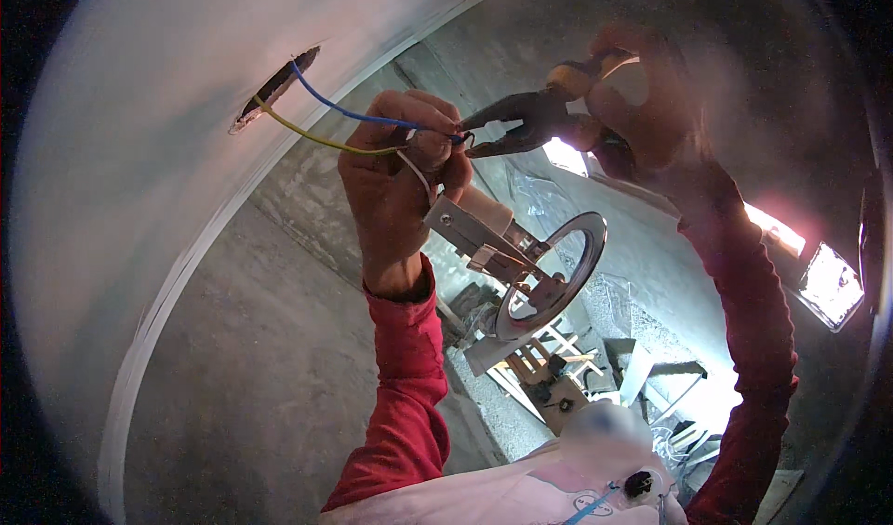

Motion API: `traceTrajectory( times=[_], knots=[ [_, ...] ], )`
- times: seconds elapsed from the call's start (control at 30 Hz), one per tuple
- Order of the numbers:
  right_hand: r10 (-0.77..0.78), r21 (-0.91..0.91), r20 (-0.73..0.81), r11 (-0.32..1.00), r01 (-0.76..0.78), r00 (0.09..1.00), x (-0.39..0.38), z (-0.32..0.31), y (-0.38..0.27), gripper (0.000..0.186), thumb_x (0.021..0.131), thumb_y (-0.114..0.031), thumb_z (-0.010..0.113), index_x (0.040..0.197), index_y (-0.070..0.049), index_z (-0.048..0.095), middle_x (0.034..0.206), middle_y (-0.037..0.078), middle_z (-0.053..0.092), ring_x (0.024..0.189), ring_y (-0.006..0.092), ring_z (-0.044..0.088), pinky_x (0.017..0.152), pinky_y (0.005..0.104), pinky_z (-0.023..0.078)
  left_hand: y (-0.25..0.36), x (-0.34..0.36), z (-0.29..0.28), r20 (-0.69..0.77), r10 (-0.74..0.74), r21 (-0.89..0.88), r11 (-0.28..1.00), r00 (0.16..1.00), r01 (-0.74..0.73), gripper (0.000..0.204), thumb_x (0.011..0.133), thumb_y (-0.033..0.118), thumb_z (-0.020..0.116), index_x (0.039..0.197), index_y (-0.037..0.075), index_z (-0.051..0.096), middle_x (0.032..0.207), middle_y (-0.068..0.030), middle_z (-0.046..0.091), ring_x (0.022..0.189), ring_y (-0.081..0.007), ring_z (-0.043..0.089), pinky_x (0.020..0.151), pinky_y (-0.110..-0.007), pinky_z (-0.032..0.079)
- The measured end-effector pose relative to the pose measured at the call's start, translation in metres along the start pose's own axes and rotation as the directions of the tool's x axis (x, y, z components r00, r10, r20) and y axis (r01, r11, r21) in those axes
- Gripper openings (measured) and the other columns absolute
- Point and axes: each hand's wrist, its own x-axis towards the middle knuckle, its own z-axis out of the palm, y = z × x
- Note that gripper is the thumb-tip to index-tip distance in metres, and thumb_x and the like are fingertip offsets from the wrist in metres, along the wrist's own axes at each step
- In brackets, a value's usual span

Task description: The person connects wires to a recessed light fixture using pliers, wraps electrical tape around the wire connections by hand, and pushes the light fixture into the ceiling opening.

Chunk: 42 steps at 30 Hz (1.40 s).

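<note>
A pale ceiling [139, 153] fills the upper left, bending into grey concrete walls [279, 339]. A dark round hole [275, 88] is cut in the ceiling, and two wires run out of it — a blue wire [344, 111] and a yellow wire [307, 136].

Both forearms, in red sleeves [405, 385], reach upward. The left hand [400, 167] is curled shut around both wires, the yellow one passing under the thumb and the blue one lying across the tops of the bent fingers [423, 116], its bare end poking out just past the knuckles. From the same fist a thin white lead drops to a recessed lamp fitting [521, 265] — a metal bracket with a pale socket and a shiny ring [558, 279] — which dangles below the hand.

The right hand [642, 106] is wrapped around the orange handles of a pair of pliers [526, 120]. Its dark jaws point left and are parted slightly, their tips just at the blue wire's end beside the left fingers; whether they touch it cannot be told.
</note>
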Motion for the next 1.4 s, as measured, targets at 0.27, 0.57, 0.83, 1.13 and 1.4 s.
traceTrajectory(
  times=[0.27, 0.57, 0.83, 1.13, 1.4],
  knots=[
    [-0.017, -0.066, -0.005, 0.998, 0.016, 1.0, -0.001, 0.0, 0.007, 0.03, 0.068, -0.023, 0.078, 0.093, -0.021, 0.062, 0.116, 0.01, 0.054, 0.105, 0.0328, 0.057, 0.083, 0.0451, 0.049, 0.0, 0.0, 0.004, -0.019, -0.026, -0.021, 0.999, 0.999, 0.026, 0.021, 0.089, 0.015, 0.07, 0.09, -0.001, 0.059, 0.087, -0.0095, 0.059, 0.053, -0.0092, 0.058, 0.042, -0.02, 0.041],
    [0.011, -0.083, 0.021, 0.997, -0.009, 1.0, 0.006, -0.003, 0.0, 0.028, 0.067, -0.025, 0.083, 0.082, -0.012, 0.063, 0.115, 0.01, 0.056, 0.098, 0.0284, 0.059, 0.082, 0.0401, 0.049, -0.003, 0.002, -0.002, -0.001, -0.01, -0.008, 1.0, 1.0, 0.01, 0.02, 0.088, 0.015, 0.071, 0.09, -0.001, 0.059, 0.087, -0.0096, 0.059, 0.054, -0.0097, 0.059, 0.044, -0.02, 0.042],
    [-0.015, -0.06, -0.004, 0.998, 0.014, 1.0, 0.002, 0.002, 0.01, 0.027, 0.069, -0.022, 0.08, 0.09, -0.014, 0.064, 0.106, 0.013, 0.061, 0.094, 0.0315, 0.062, 0.079, 0.0424, 0.052, -0.011, 0.001, 0.0, -0.05, 0.075, -0.018, 0.997, 0.996, -0.076, 0.019, 0.088, 0.013, 0.071, 0.091, 0.001, 0.057, 0.088, -0.0093, 0.059, 0.054, -0.0115, 0.058, 0.044, -0.022, 0.042],
    [-0.057, -0.051, -0.022, 0.997, 0.056, 0.998, -0.001, 0.0, 0.008, 0.022, 0.069, -0.023, 0.079, 0.088, -0.021, 0.067, 0.103, 0.012, 0.063, 0.092, 0.0317, 0.064, 0.077, 0.0448, 0.053, -0.014, 0.0, 0.007, -0.125, 0.06, 0.039, 0.998, 0.99, -0.056, 0.014, 0.089, 0.011, 0.069, 0.09, 0.001, 0.059, 0.087, -0.0074, 0.06, 0.054, -0.0097, 0.058, 0.044, -0.02, 0.042],
    [-0.066, -0.18, 0.022, 0.981, 0.069, 0.998, 0.0, -0.002, 0.004, 0.024, 0.065, -0.024, 0.08, 0.084, -0.02, 0.066, 0.105, 0.011, 0.061, 0.09, 0.0309, 0.063, 0.074, 0.0431, 0.052, -0.017, -0.001, 0.003, -0.076, 0.055, 0.014, 0.998, 0.996, -0.054, 0.013, 0.089, 0.011, 0.069, 0.091, 0.001, 0.061, 0.087, -0.0069, 0.061, 0.054, -0.0093, 0.058, 0.044, -0.02, 0.041]
  ],
)
